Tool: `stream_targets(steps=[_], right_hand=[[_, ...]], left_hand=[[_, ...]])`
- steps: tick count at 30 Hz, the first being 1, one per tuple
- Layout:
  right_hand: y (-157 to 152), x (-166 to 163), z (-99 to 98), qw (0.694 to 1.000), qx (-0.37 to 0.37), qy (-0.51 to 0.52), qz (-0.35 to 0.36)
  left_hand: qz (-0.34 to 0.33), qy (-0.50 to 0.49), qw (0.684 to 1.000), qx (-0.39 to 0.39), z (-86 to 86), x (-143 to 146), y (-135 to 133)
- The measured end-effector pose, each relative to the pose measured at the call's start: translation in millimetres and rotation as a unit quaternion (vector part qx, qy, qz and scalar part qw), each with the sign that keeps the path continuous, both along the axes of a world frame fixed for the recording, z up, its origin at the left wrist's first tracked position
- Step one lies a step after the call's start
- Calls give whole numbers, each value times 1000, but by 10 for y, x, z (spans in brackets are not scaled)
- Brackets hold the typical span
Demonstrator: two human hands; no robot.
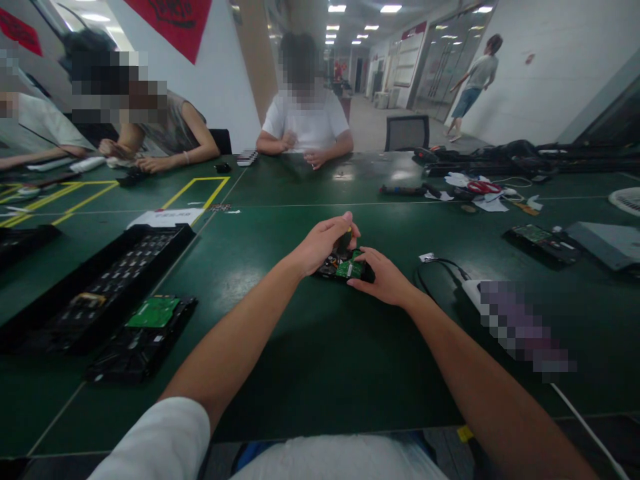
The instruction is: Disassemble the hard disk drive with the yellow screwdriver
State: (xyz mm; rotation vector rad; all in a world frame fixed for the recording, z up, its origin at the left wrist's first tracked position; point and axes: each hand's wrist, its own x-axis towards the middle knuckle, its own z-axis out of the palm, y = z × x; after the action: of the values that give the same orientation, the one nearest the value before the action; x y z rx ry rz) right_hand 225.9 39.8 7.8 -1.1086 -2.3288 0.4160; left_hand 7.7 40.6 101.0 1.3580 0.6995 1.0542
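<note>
1. Green circuit board on a small black device (345,265) sits on the dark green table (320,347), straight ahead of me, between both hands.
2. My left hand (325,241) curls over the device's far left edge, fingers closed on it.
3. My right hand (383,277) clamps the right end, thumb and fingers pressed to it.
4. At left lie black trays (100,287), the nearer one carrying another green board (153,311).
5. Opposite, a person in a white shirt (306,123) rests both hands on the table.
</note>
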Motion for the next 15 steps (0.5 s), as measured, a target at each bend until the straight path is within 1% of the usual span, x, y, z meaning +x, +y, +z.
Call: stream_targets(steps=[3,9,15], right_hand=[[-5,-4,6,1000,1,-2,3],[-21,-9,21,1000,-6,-4,-3],[-2,-4,-3,1000,-2,-1,1]], left_hand=[[-1,-9,1000,-14,-12,24,0],[30,-55,998,-24,-78,62,37],[55,-66,996,-28,-83,94,20]])
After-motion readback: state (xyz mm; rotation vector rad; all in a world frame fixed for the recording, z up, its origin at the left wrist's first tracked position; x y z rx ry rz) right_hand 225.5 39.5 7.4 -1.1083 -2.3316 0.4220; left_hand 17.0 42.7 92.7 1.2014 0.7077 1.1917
